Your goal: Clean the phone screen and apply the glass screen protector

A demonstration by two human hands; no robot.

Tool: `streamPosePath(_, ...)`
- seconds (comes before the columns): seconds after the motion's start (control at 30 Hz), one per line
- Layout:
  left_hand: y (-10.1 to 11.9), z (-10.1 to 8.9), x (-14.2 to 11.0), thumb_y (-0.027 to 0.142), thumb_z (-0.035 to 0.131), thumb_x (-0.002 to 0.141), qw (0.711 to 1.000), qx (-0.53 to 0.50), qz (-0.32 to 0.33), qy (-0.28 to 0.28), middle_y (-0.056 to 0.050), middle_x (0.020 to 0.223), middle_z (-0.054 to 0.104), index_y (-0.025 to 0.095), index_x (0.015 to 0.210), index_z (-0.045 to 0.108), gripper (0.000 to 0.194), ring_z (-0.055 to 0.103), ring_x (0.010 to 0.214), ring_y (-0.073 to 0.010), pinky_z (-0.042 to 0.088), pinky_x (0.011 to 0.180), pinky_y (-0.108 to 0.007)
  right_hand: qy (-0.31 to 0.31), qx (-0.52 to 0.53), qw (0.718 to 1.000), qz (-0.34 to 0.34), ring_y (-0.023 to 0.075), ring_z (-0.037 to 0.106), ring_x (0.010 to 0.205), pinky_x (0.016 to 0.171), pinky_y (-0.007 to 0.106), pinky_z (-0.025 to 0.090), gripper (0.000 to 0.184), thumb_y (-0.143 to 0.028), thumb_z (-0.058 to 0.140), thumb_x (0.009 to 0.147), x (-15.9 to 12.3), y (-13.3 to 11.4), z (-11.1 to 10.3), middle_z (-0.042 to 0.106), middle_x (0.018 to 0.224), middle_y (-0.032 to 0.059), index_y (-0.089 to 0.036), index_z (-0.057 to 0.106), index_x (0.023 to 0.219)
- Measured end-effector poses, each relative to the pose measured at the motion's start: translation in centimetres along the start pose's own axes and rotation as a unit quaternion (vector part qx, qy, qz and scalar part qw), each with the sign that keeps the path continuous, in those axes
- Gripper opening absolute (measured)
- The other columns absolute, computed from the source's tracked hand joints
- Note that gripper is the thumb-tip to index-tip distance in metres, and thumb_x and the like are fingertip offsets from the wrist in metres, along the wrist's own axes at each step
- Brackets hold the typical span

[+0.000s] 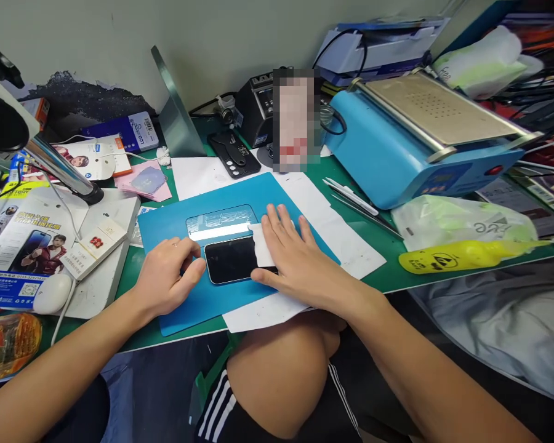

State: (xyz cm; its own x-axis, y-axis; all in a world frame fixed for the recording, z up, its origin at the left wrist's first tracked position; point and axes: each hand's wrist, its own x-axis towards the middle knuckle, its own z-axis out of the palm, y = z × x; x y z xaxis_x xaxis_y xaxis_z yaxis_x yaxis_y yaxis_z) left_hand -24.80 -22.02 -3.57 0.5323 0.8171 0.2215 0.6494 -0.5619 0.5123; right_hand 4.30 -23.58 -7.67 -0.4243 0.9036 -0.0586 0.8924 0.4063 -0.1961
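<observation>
Blue mat (184,314) has the phone (229,261) lying flat, cloth-on-screen stage I'd say, with the right hand (298,261) spread over the white cloth (261,247), left hand (168,275) loosely curled near the phone's edge, so sliding calls for light pressure imo.

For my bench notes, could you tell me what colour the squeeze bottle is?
The squeeze bottle is yellow, best seen in the head view.

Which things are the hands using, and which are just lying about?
Seem in use:
white wipe, under the right hand
phone, partly under the wipe, left hand beside it
blue mat, under the phone

Probably just lying about:
yellow bottle
blue machine
black phone case
</observation>
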Motion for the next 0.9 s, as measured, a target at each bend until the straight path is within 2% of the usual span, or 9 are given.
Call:
streamPosePath(0.13, 0.0, 0.2, -0.1, 0.039, 0.035, 0.103, 1.000, -0.010, -0.004, -0.003, -0.002, 0.074, 0.063, 0.022, 0.088, 0.056, 0.031, 0.056, 0.068, -0.0204, 0.042, 0.069, -0.036, 0.056, -0.041, 0.997, -0.027, 0.0401, -0.004, 0.164, 0.127, 0.073, 0.015, 0.112, -0.083, 0.026, 0.097, -2.7, -0.8, 1.4, -0.004, 0.175, 0.0259, -0.004, -0.009, 0.168)
streamPosePath(0.23, -0.1, 0.3, -0.2, 0.036, 0.028, 0.104, 1.000, -0.017, 0.013, 0.003, -0.003, 0.075, 0.063, 0.021, 0.090, 0.056, 0.035, 0.056, 0.070, -0.0211, 0.042, 0.071, -0.037, 0.075, -0.047, 0.995, -0.045, 0.0410, -0.002, 0.164, 0.127, 0.071, 0.018, 0.116, -0.084, 0.030, 0.096, -2.9, -2.0, 1.9, -0.002, 0.174, 0.0285, -0.002, -0.010, 0.167)
streamPosePath(0.5, -0.5, 0.2, -0.4, 0.043, 0.023, 0.109, 0.998, -0.032, 0.031, 0.044, -0.002, 0.074, 0.061, 0.021, 0.091, 0.056, 0.043, 0.054, 0.068, -0.0201, 0.042, 0.070, -0.036, -0.017, 0.092, 0.987, -0.128, 0.0381, -0.008, 0.163, 0.132, 0.062, 0.012, 0.122, -0.088, 0.038, 0.091, 3.0, -7.9, 0.0, -0.004, 0.173, 0.0281, 0.004, 0.011, 0.167)
streamPosePath(0.6, -0.5, 0.2, -0.3, 0.045, 0.023, 0.109, 0.998, -0.045, 0.024, 0.046, -0.002, 0.074, 0.061, 0.021, 0.090, 0.055, 0.045, 0.054, 0.067, -0.0194, 0.042, 0.070, -0.036, -0.025, 0.115, 0.983, -0.141, 0.0373, -0.006, 0.163, 0.133, 0.059, 0.012, 0.123, -0.089, 0.039, 0.090, 3.4, -9.0, -0.3, -0.002, 0.173, 0.0278, 0.006, 0.015, 0.166)
streamPosePath(0.67, -0.4, 0.1, -0.2, 0.044, 0.023, 0.109, 0.998, -0.051, 0.015, 0.039, -0.001, 0.073, 0.061, 0.021, 0.090, 0.055, 0.043, 0.054, 0.066, -0.0190, 0.042, 0.070, -0.035, -0.021, 0.109, 0.982, -0.151, 0.0367, -0.006, 0.163, 0.133, 0.059, 0.013, 0.121, -0.087, 0.039, 0.092, 2.5, -8.5, -0.2, 0.000, 0.174, 0.0270, 0.004, 0.014, 0.166)
streamPosePath(0.73, -0.4, 0.1, -0.2, 0.041, 0.025, 0.107, 0.998, -0.044, 0.008, 0.032, -0.001, 0.072, 0.060, 0.021, 0.091, 0.056, 0.040, 0.054, 0.067, -0.0191, 0.042, 0.069, -0.035, -0.014, 0.088, 0.985, -0.148, 0.0373, -0.004, 0.163, 0.132, 0.061, 0.015, 0.118, -0.085, 0.039, 0.093, 1.0, -7.0, 0.2, 0.000, 0.174, 0.0265, 0.002, 0.009, 0.168)
streamPosePath(0.9, 0.2, -0.1, -0.1, 0.037, 0.028, 0.103, 1.000, -0.021, -0.002, 0.000, -0.002, 0.074, 0.062, 0.022, 0.089, 0.055, 0.034, 0.056, 0.068, -0.0204, 0.041, 0.069, -0.035, -0.003, 0.033, 0.998, -0.048, 0.0398, -0.003, 0.163, 0.129, 0.067, 0.020, 0.111, -0.082, 0.032, 0.097, -3.0, -1.2, 0.9, -0.013, 0.174, 0.0212, -0.009, -0.012, 0.169)
